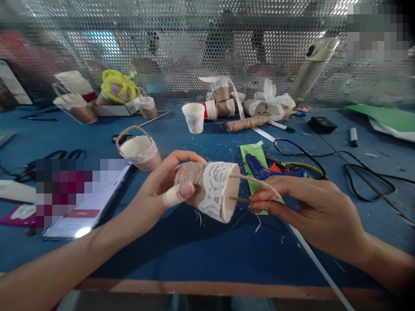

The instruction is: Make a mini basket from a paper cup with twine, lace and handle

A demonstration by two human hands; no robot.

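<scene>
Tilted on its side above the table is a paper cup (216, 190) wrapped in brown twine, with white lace round its open end. My left hand (175, 185) is closed round its base; the thumb wears a beige bandage. A loop of twine forms a handle (256, 180) at the cup's mouth, and my right hand (301, 203) pinches it between thumb and fingers. Behind my right hand lies a blue glue gun (259, 166) on a green card (254, 151). A similar finished cup with a handle (141, 152) stands just beyond my left hand.
A phone (106, 198) lies at left. Farther back are a plain white cup (193, 118), a twine roll (246, 124), several wrapped cups and a metal bottle (311, 65). A black cable (348, 153) winds across the right. Perforated metal (175, 47) borders the table's back.
</scene>
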